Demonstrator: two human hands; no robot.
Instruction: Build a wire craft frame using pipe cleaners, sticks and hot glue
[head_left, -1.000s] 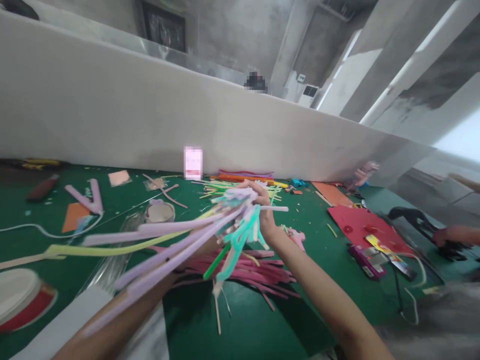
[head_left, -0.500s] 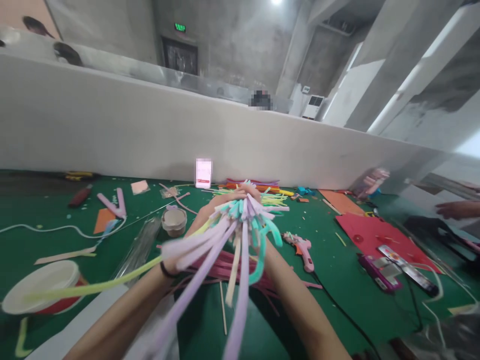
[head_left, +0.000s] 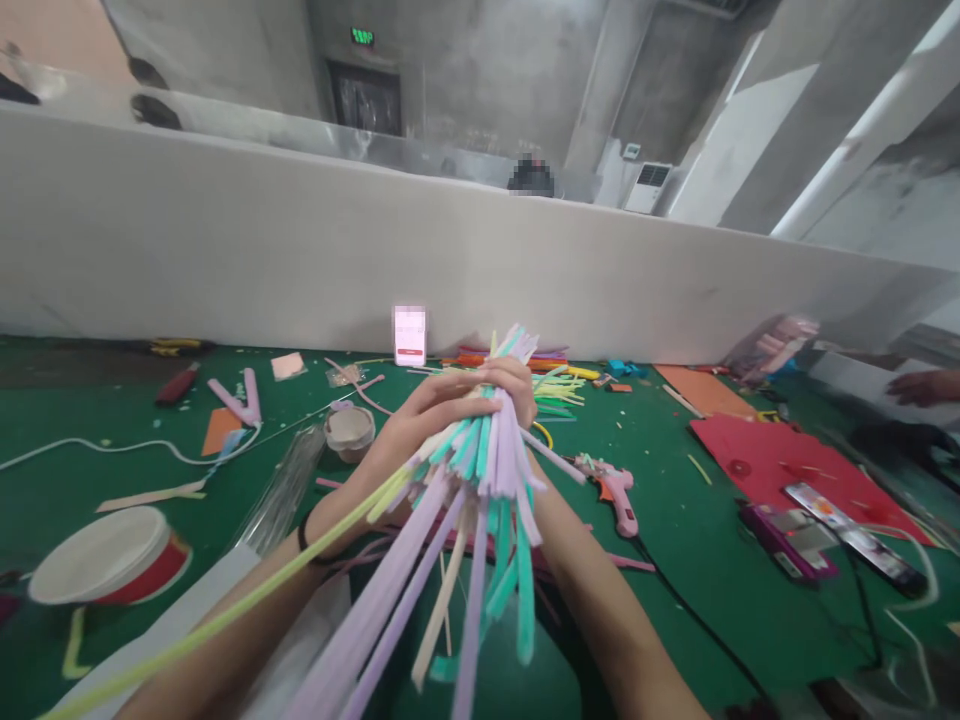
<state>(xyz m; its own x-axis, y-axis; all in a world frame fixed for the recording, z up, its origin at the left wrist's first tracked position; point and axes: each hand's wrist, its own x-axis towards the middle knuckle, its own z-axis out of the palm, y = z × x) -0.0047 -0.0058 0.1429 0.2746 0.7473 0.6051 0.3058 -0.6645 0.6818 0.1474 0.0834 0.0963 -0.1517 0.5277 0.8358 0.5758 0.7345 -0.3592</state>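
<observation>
A thick bundle of pipe cleaners (head_left: 501, 455), lilac, teal, yellow and beige, is held over the middle of the table. My left hand (head_left: 439, 405) wraps round it from the left, its fingers lying across the top. From the right, my right hand (head_left: 517, 385) closes round the same bundle, partly hidden behind it. Short tips poke out beyond my fingers, while long lilac and yellow stems trail toward me. Beneath my forearms lie pink pipe cleaners (head_left: 630, 563), mostly covered.
A pink glue gun (head_left: 621, 500) with a black cord lies to the right, before red sheets (head_left: 795, 460) and a phone (head_left: 847, 530). Leftward are a white-and-red tub (head_left: 161, 575), a small round container (head_left: 350, 430) and clear sticks (head_left: 289, 490). Another lit phone (head_left: 410, 335) leans on the partition. A person's hand (head_left: 926, 387) shows far right.
Both hands have closed more visibly round the bundle, and its far tips now rise above my fingers. The splayed near ends hang closer together and lower. The view has shifted slightly.
</observation>
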